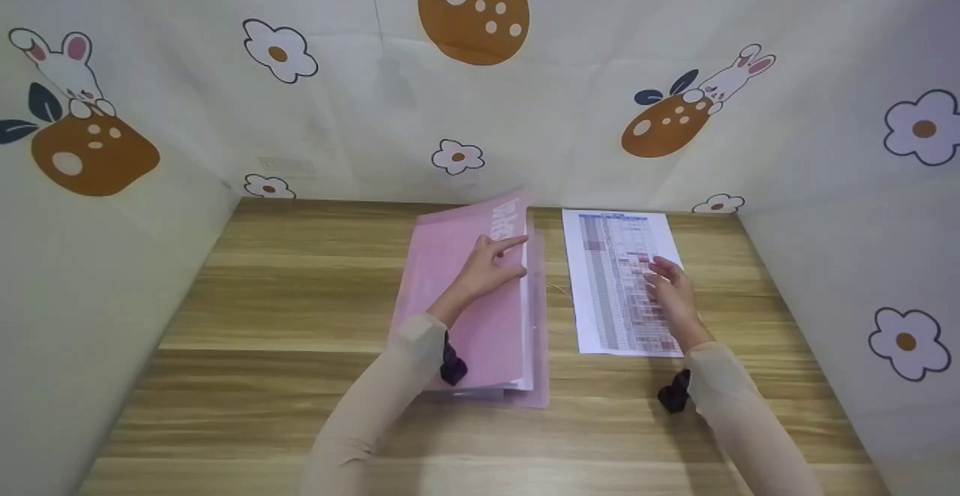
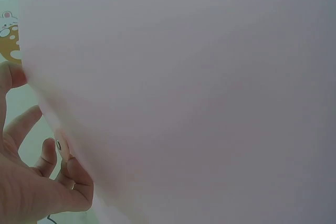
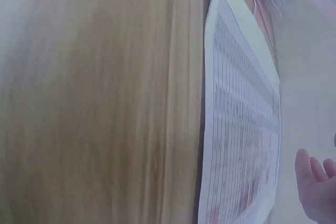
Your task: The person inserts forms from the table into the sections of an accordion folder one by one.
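Observation:
A pink folder (image 1: 465, 308) with pale lettering lies on the wooden table, its upper cover slightly raised along the right side. My left hand (image 1: 484, 271) reaches across it and holds that right edge. Up close in the left wrist view, the bent fingers and thumb of the left hand (image 2: 42, 182) meet the edge of the pink cover (image 2: 184, 93), which fills most of the picture. To the right lies a white sheet printed with a table (image 1: 600, 278). Above this sheet, my right hand (image 1: 673, 297) hovers with loosely bent fingers, holding nothing.
White page edges and a see-through pink layer (image 1: 540, 331) show beneath the folder's cover. The wooden tabletop (image 1: 277, 301) is bounded by a patterned cloth (image 1: 360, 113) at the back and both sides. A dark device (image 1: 675, 392) hangs at the right wrist.

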{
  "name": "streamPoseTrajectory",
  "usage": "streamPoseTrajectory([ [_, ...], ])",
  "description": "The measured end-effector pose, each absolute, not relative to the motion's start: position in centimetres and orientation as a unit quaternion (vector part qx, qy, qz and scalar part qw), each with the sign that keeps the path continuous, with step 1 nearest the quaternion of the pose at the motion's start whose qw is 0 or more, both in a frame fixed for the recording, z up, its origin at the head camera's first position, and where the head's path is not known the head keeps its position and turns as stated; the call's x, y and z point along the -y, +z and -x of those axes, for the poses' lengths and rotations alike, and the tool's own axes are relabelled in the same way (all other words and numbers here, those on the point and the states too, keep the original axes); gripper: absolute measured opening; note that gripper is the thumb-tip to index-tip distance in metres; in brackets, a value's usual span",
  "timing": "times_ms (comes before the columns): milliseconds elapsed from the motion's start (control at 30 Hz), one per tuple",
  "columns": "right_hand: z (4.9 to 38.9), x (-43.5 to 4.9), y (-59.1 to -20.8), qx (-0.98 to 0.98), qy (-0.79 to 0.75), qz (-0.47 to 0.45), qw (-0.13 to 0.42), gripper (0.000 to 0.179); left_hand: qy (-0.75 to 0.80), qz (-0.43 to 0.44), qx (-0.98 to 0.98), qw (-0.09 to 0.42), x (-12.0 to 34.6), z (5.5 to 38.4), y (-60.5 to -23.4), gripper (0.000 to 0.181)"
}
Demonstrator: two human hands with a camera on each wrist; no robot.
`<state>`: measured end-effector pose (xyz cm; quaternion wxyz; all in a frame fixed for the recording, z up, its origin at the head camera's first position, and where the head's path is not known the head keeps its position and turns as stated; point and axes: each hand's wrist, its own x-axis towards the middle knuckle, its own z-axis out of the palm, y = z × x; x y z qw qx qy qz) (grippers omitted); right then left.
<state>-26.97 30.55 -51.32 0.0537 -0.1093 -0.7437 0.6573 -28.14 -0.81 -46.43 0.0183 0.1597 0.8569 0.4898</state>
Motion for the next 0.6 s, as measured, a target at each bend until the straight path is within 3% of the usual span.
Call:
streamPoseTrajectory([
  [233,26.9,-33.1,-51.1,0.766,0.622,0.147,0.076,0.05,0.49,-0.157,-0.857,0.018,0.8,28.2,-46.6,0.051],
  [600,26.3,-35.0,-51.6,0.834,0.524,0.169,0.043,0.061,0.493,-0.15,-0.856,0.028,0.8,28.0,-46.6,0.053],
])
